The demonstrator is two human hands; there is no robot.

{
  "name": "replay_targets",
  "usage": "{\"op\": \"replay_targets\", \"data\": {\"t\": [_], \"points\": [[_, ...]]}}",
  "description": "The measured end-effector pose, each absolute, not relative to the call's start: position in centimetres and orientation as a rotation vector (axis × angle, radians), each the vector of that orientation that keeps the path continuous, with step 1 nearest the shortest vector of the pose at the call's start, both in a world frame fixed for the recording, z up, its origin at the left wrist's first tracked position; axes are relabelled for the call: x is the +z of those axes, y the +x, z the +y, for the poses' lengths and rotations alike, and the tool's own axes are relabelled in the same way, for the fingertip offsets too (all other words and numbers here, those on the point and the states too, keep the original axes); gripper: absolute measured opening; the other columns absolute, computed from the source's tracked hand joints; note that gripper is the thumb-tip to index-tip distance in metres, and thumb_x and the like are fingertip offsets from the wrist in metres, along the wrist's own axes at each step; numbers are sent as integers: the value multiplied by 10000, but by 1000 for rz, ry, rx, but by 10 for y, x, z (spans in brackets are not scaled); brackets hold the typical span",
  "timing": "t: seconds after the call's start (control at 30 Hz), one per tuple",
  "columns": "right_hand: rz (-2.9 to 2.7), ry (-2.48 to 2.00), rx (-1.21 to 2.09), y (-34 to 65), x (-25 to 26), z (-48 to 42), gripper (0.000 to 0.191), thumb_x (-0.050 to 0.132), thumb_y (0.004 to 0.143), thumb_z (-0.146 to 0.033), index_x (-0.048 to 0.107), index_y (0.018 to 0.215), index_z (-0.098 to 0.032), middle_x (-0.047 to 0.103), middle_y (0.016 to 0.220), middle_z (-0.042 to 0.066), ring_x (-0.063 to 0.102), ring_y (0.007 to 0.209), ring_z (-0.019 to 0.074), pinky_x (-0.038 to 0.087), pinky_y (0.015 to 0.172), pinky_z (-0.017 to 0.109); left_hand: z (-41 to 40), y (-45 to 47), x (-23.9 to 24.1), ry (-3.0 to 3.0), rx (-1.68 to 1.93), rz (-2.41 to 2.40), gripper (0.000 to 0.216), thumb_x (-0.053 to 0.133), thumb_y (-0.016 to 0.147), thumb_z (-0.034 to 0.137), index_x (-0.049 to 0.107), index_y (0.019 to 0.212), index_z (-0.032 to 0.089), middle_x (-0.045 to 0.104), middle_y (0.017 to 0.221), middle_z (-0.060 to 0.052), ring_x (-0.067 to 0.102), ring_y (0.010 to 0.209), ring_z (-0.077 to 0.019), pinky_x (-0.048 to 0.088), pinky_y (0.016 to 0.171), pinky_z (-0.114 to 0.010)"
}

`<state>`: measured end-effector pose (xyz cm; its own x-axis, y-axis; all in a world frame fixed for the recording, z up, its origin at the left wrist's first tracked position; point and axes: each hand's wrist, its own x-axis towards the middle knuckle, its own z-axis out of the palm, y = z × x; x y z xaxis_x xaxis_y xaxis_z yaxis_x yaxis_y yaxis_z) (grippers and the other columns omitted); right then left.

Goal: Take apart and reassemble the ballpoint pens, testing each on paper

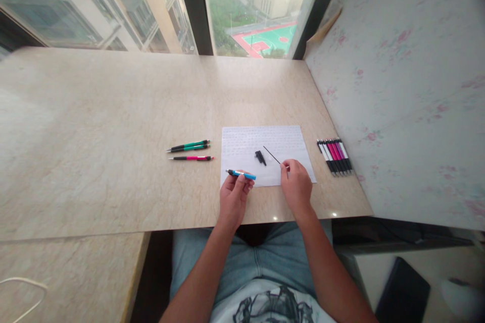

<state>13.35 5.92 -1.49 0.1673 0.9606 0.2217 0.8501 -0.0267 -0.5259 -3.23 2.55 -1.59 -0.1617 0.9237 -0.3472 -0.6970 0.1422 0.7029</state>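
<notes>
Pinched in my left hand (234, 197) is a blue pen barrel (246, 175) with a black clip end, lying nearly level above the near-left part of a white sheet of paper (242, 136). My right hand (296, 184) pinches a thin dark pen refill (271, 154) near one end, its other end pointing up and left over the sheet. Between the hands, small black pen parts (260, 157) rest on the paper. Faint rows of writing or print cover the sheet.
Two green pens (189, 146) and a pink pen (191, 158) lie left of the paper. A row of several white, pink and purple pens (335, 156) sits on the right, near the flowered wall (401, 86). The marble-look table (113, 161) meets windows at the back.
</notes>
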Motion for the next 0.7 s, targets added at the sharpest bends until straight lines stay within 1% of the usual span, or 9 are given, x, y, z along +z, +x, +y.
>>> {"op": "replay_targets", "data": {"t": [0.1,0.17,0.23,0.3,0.4,0.53,0.7], "points": [[-1571,-1747,498,136,-13,57,202,498,929,-331,623,859,-189,664,827,69,599,758,203,459,704,333,25,-32,-17,328,1469,944,244,786,768,345,669,889,168,684,824,-17,614,714,-98,496,714,-249],[-1429,-1658,648,138,-11,52,191,550,901,-354,639,928,-187,674,855,67,621,771,199,491,697,328,25,-33,-18,323,1470,940,245,787,768,344,669,890,169,682,822,-15,615,715,-96,496,713,-246],[-1315,-1602,761,141,-8,46,222,594,874,-367,650,992,-188,681,893,69,636,805,201,511,694,323,25,-33,-18,312,1470,937,246,790,766,342,668,890,169,683,825,-16,618,724,-98,496,716,-243],[-1261,-1564,841,146,-5,40,219,633,850,-370,669,971,-192,686,903,67,640,816,201,520,707,326,25,-33,-19,306,1471,938,245,788,769,341,666,892,168,685,829,-19,621,728,-100,496,719,-244],[-1230,-1515,919,157,3,31,178,668,828,-362,692,893,-198,690,879,54,638,808,199,519,723,329,25,-33,-19,305,1475,943,241,785,773,335,664,898,168,687,832,-20,620,723,-98,494,711,-241],[-1246,-1444,992,169,13,24,127,673,832,-324,705,870,-207,677,850,37,631,818,196,510,747,324,26,-33,-19,297,1476,932,249,794,765,334,667,903,171,691,838,-15,624,723,-94,496,703,-234],[-1305,-1393,1018,172,16,21,78,656,852,-281,699,868,-217,661,850,24,615,814,180,495,738,299,26,-33,-19,260,1492,917,270,823,733,321,680,896,160,686,807,-9,621,695,-85,489,671,-210]]}}
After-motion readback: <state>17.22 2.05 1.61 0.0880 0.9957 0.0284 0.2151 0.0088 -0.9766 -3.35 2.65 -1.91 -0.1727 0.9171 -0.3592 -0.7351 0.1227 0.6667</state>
